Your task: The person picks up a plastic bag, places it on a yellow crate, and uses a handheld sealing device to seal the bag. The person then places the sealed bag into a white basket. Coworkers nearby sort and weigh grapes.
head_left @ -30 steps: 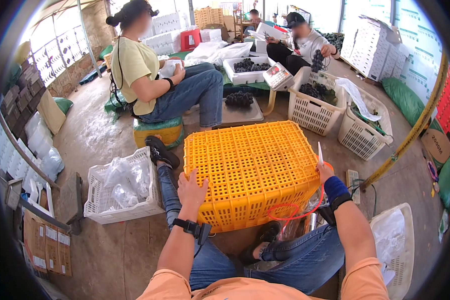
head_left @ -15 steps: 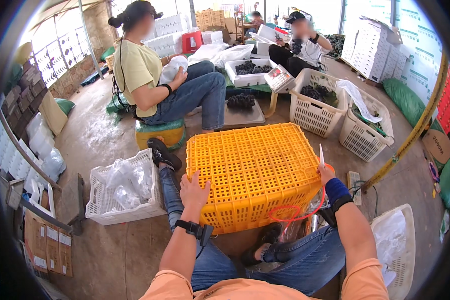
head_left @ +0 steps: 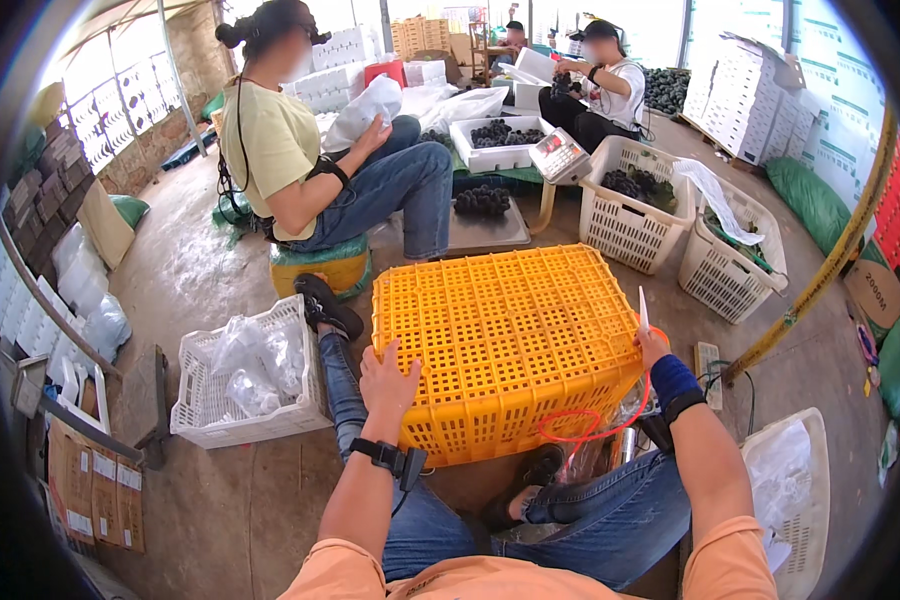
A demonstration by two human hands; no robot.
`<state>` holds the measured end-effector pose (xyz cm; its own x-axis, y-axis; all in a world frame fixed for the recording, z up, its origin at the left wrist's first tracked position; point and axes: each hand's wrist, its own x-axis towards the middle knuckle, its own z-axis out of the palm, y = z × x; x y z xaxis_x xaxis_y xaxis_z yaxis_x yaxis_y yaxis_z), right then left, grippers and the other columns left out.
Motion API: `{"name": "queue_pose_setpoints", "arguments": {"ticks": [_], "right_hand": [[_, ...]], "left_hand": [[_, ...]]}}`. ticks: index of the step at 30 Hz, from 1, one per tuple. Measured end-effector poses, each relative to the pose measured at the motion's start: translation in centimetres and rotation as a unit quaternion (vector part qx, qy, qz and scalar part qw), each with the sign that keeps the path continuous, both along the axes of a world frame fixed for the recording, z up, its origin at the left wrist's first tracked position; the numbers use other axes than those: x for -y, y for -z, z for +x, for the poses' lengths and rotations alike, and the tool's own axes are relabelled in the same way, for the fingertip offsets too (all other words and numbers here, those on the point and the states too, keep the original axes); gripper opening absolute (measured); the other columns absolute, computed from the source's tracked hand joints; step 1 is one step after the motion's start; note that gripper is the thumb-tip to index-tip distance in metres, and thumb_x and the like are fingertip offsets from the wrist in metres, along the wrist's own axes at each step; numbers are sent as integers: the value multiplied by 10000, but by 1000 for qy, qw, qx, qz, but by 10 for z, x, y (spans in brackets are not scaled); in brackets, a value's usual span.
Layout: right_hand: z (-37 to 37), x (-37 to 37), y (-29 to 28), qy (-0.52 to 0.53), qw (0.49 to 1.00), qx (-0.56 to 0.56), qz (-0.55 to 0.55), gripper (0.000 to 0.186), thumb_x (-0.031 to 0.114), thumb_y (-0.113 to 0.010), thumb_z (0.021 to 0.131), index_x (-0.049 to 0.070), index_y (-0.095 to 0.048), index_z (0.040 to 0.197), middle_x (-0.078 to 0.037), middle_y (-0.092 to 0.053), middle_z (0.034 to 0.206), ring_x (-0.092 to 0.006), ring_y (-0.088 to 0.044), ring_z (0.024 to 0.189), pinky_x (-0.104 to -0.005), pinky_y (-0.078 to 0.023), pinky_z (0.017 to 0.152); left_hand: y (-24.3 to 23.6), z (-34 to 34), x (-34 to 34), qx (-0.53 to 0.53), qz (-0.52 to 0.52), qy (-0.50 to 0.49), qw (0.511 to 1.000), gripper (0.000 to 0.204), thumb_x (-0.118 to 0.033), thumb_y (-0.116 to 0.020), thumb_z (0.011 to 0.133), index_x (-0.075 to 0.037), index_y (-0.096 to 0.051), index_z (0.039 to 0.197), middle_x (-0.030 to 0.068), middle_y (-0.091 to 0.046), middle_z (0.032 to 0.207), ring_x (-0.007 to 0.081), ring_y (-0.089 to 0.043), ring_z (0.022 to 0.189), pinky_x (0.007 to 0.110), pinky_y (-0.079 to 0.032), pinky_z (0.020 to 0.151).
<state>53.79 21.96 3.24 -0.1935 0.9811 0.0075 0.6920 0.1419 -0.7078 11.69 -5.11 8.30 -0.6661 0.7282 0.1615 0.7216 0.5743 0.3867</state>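
Observation:
An upside-down yellow plastic crate with a lattice base stands in front of me. My left hand rests on its near left corner with the fingers spread, holding nothing. By the crate's right edge, my right hand is closed around a slim white pointed piece that sticks upward; its exact kind is unclear. A thin red cord loops from near that hand across the crate's front side. My right wrist wears a blue band, my left a black strap with a small device.
White crates holding clear plastic bags stand left and right. Beyond the yellow crate are a scale with dark grapes and crates of grapes. A yellow pole slants at right. A co-worker in yellow sits at far left.
My hands and the yellow crate stay put. The co-worker in yellow has raised and spread a white bag. The co-worker in the black cap has shifted, moving the dark grapes left.

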Motion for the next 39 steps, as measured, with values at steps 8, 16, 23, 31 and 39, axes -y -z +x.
{"name": "queue_pose_setpoints", "arguments": {"ticks": [8,16,23,31,39], "right_hand": [[-2,-2,3,10,1000,-5,-12,472,431,-371,939,27,-593,839,-159,-611,792,-298,-600,792,-374,-442,731],[0,-3,6,18,1000,-17,-14,465,426,-380,937,25,-592,838,-154,-609,793,-286,-600,791,-369,-439,729],[-2,0,2,6,1000,-13,-16,454,416,-384,937,25,-589,830,-152,-608,796,-286,-594,798,-368,-437,736],[-7,5,-1,-1,999,-34,-18,480,439,-348,950,43,-557,777,-97,-537,746,-219,-528,757,-338,-399,736],[0,0,0,-1,1000,-6,-9,465,438,-381,931,35,-587,820,-138,-611,795,-276,-597,795,-363,-436,735]], "left_hand": [[-3,1,1,10,-1,-9,1000,529,-380,-593,830,-167,-457,1295,212,-347,1333,367,-376,1225,428,-383,974],[0,0,0,2,0,0,1000,564,-413,-582,825,-179,-441,1319,213,-331,1340,355,-357,1239,428,-395,951],[-10,3,2,22,-20,-5,1000,543,-387,-567,851,-163,-420,1323,200,-313,1359,351,-336,1257,425,-356,996],[-4,1,3,2,-6,-9,1000,552,-398,-588,825,-171,-448,1309,207,-341,1334,351,-366,1231,423,-389,961],[2,0,0,-12,9,-6,1000,552,-398,-597,814,-163,-465,1296,214,-354,1317,354,-385,1211,424,-407,939]]}}
